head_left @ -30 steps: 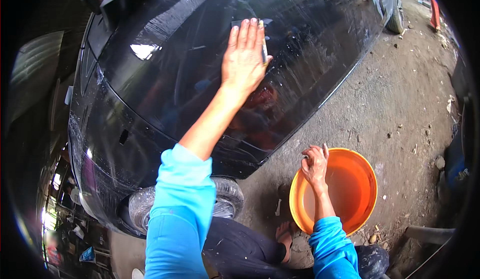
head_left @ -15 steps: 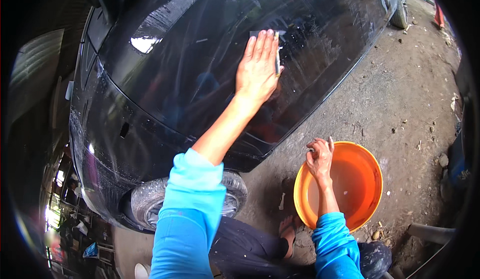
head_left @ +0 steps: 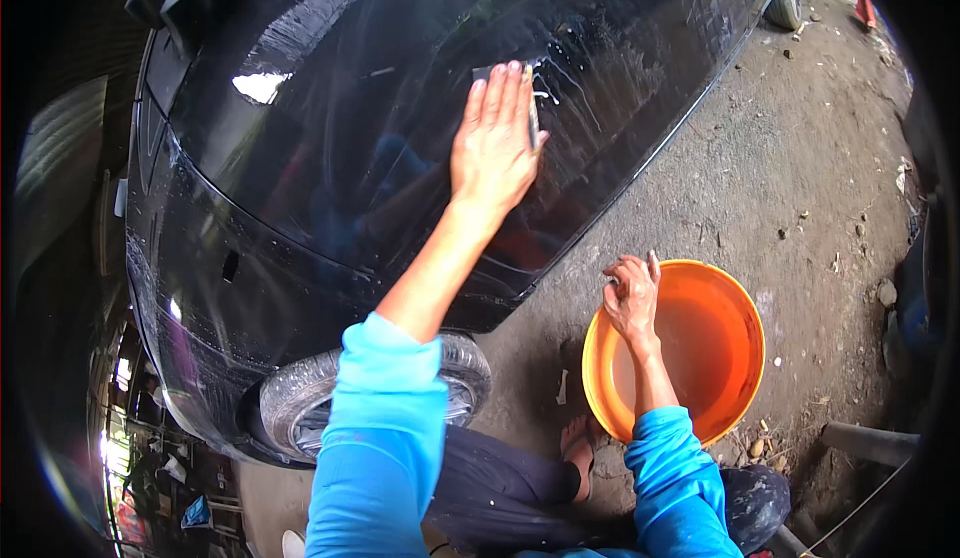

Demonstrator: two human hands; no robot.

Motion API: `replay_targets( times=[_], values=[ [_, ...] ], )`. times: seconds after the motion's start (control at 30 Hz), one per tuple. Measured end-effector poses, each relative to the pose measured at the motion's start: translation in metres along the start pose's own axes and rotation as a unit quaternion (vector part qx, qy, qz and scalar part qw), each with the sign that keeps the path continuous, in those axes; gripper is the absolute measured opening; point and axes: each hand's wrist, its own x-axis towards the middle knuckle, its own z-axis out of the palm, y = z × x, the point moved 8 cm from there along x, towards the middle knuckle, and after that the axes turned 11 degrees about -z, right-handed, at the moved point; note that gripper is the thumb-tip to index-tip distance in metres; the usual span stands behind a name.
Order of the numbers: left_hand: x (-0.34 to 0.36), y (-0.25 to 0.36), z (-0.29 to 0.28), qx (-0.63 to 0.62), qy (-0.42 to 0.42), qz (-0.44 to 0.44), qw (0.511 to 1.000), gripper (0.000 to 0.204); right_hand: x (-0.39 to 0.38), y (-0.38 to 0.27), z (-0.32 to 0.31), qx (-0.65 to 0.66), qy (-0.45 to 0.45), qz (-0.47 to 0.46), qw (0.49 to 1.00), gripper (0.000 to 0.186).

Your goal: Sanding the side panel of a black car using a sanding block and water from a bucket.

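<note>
My left hand [head_left: 493, 148] presses on a flat, dark and pale pad [head_left: 530, 108] against the black, wet, streaked car panel [head_left: 320, 228], fingers straight and close together; most of the pad is hidden under it. Pale drips show just beside the pad. My right hand [head_left: 632, 298] hovers over the upper left part of an orange bucket [head_left: 728, 348] of murky water, fingers bent; what they hold, if anything, I cannot make out. Both forearms wear blue sleeves.
A car wheel [head_left: 295, 413] is below the panel, near my legs and sandalled foot [head_left: 575, 458]. Stones and litter dot the dirt ground [head_left: 780, 178]. A grey pipe [head_left: 865, 443] lies at lower right, a red object [head_left: 865, 8] at upper right, dim clutter at lower left.
My left hand and pad have slid down and slightly right along the panel. The whole view has shifted a little. My right hand stays over the bucket, fingers still bent.
</note>
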Motion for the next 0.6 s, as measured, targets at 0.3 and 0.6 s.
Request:
replay_targets(
  times=[0.3, 0.6],
  values=[
    [-0.091, -0.050, -0.013, -0.053, -0.121, -0.085, 0.988, 0.077, 0.001, -0.002, 0.003, -0.009, 0.007, 0.004, 1.000, 0.021],
    [-0.115, -0.048, -0.011, -0.073, -0.104, -0.046, 0.991, 0.075, -0.004, 0.011, -0.011, -0.027, 0.001, -0.006, 1.000, 0.019]
  ],
)
